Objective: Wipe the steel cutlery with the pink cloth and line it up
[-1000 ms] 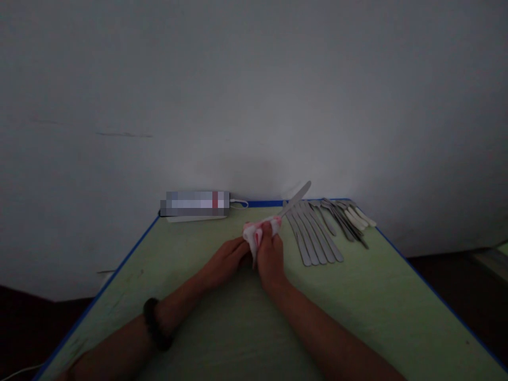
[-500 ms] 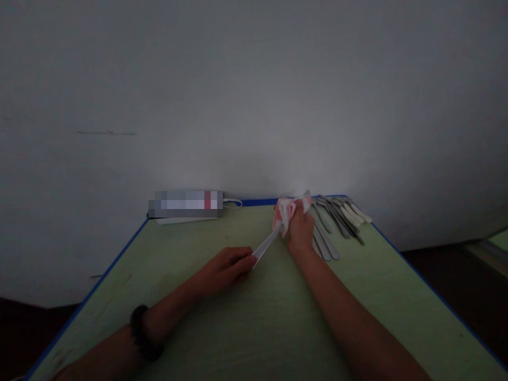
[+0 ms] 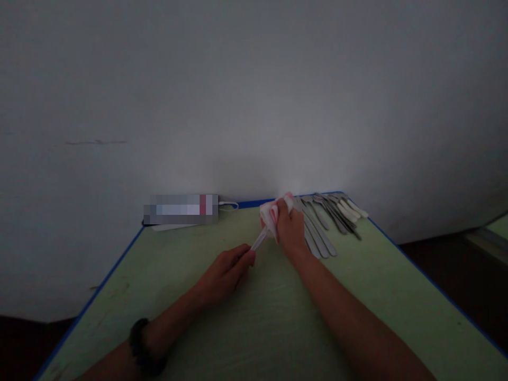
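My left hand [image 3: 232,271] is closed, thumb and fingers pinching the near end of a piece of cutlery [image 3: 259,239] with a pale, narrow handle. Its far end disappears into a pink-and-white cloth [image 3: 269,218], so I cannot tell what kind of cutlery it is. The cloth is bunched in my closed right hand [image 3: 291,225] and wraps around the upper part of the piece. Just right of this hand lie several metal cutlery pieces [image 3: 326,243] with flat handles, partly hidden by the hand.
Farther right is a bundle of dark metal cutlery [image 3: 337,216] beside several white-handled pieces [image 3: 349,210]. A blurred-out box-like object [image 3: 180,209] with a white cable [image 3: 230,204] lies at the back left. The green table [image 3: 190,338] has blue edges and meets a grey wall [image 3: 254,95].
My right hand and the cloth have slid down along the cutlery toward my left hand, so less of the handle shows. The view has shifted slightly.
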### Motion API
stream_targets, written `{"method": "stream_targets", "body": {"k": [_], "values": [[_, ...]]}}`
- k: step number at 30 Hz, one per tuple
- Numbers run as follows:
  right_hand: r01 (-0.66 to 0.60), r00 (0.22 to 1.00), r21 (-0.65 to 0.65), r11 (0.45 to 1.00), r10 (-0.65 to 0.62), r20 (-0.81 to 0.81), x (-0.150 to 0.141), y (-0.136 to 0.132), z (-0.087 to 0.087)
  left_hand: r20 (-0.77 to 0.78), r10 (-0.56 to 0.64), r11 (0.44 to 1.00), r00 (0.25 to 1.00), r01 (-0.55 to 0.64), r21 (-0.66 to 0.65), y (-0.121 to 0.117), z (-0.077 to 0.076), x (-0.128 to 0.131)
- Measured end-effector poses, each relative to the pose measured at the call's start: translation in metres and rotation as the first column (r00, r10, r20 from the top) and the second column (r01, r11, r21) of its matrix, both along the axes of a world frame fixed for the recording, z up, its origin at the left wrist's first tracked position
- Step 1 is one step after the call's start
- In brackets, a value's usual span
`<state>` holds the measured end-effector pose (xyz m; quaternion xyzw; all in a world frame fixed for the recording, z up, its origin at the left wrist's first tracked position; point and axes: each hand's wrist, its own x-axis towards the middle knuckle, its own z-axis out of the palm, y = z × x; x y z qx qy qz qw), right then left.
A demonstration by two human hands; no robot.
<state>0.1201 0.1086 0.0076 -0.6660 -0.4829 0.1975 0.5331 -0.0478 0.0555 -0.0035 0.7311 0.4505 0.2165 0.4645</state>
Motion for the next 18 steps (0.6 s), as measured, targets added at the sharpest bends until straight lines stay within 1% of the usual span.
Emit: {"method": "stream_targets", "body": {"k": [2,5,8,11,13,15,18], "values": [[0.009,1.0,0.012,1.0,-0.009,-0.011,0.009,0.004,0.001,0.003,0.013,1.0,1.0,-0.013,0.012,-0.004,0.002,0.0],[0.061,0.997,0.016,0.998,-0.061,-0.048,0.019,0.008,0.004,0.012,0.031,0.999,0.999,-0.031,0.025,-0.011,0.003,0.003],[0.098,0.992,0.006,0.995,-0.097,-0.079,0.023,0.008,0.006,0.007,0.046,0.999,0.999,-0.046,0.012,-0.017,0.001,0.006],[0.09,0.992,0.014,0.996,-0.088,-0.089,0.012,0.001,0.006,-0.026,0.051,0.998,0.998,-0.05,0.042,-0.018,0.0,0.009],[0.051,0.996,0.026,0.998,-0.048,-0.08,-0.001,-0.005,0.005,-0.055,0.062,0.993,0.997,-0.056,0.105,-0.017,0.0,0.012],[-0.017,0.998,0.046,0.999,0.02,-0.062,-0.014,-0.011,0.004,-0.098,0.091,0.983,0.991,-0.074,0.17,-0.016,0.0,0.013],[-0.035,0.999,0.049,0.998,0.037,-0.033,-0.019,-0.012,0.006,-0.178,0.12,0.972,0.977,-0.079,0.221,-0.016,0.002,0.016]]}}
